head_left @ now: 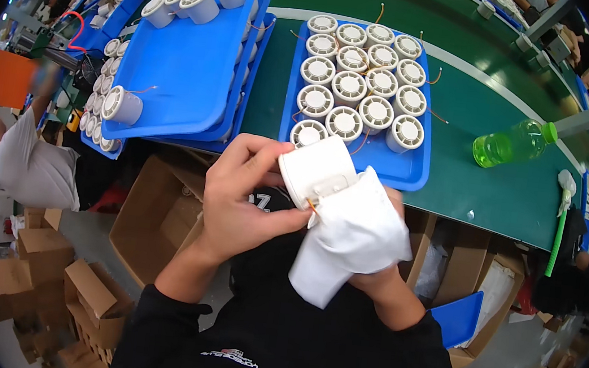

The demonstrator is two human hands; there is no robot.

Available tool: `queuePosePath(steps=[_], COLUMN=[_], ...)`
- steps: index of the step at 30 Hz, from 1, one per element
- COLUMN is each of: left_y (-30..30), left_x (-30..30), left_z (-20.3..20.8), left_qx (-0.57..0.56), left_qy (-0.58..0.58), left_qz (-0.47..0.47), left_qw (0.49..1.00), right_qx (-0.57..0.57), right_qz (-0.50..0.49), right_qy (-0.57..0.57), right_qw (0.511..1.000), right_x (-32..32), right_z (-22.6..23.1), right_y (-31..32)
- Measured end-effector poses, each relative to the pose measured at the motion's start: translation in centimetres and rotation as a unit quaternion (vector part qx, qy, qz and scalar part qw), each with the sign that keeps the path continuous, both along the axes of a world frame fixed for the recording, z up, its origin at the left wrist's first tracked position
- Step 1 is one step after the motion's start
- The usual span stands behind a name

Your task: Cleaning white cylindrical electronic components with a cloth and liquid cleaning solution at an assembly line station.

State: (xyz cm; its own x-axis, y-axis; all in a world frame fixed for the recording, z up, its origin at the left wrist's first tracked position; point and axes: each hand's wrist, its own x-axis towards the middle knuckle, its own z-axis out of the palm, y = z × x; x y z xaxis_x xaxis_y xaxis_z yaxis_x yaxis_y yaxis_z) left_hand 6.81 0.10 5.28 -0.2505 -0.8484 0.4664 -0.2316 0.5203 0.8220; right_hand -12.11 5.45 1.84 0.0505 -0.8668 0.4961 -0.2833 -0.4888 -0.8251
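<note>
Left hand (236, 188) of the person: thumb and fingers pinch a white cylindrical housing (316, 168), held tilted above the near edge of the bench. A short orange wire (312, 204) shows near the thumb. Right hand (374, 279): mostly hidden beneath a white cloth (361, 228); finger state cannot be told. Cloth lies against the housing's right side, its loose end hanging down. Just beyond the hands, a blue tray (415, 174) bears rows of similar vented units, slotted faces up. To the left, stacked blue trays (175, 83); the uppermost carries a few units. To the right, a green bottle (509, 144) lies tilted on the green bench (464, 94).
</note>
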Motion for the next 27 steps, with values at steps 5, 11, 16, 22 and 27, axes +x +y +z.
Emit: queuePosePath(steps=[5, 11, 16, 22, 27], left_y=[1.7, 2.1, 2.3, 2.8, 2.4], left_x=[-1.0, -0.7, 0.3, 1.3, 1.2], left_z=[-1.8, -2.1, -2.6, -1.6, -1.0], left_qx=[0.186, 0.116, 0.112, 0.058, -0.020], left_qy=[0.081, -0.095, -0.161, -0.181, -0.125], left_qz=[-0.043, -0.063, -0.149, -0.199, -0.094], left_qw=[0.978, 0.987, 0.969, 0.962, 0.988], right_qx=[-0.177, -0.137, 0.154, 0.367, 0.530], right_qz=[-0.041, 0.061, 0.251, 0.501, 0.351], right_qy=[0.316, 0.364, 0.277, 0.034, -0.309], right_qw=[0.931, 0.919, 0.915, 0.783, 0.708], right_x=[-1.0, -1.6, -2.0, -4.1, -4.9], right_z=[0.5, 1.4, 1.2, -0.2, -6.5], right_y=[-1.5, -2.6, -3.5, -4.6, -0.1])
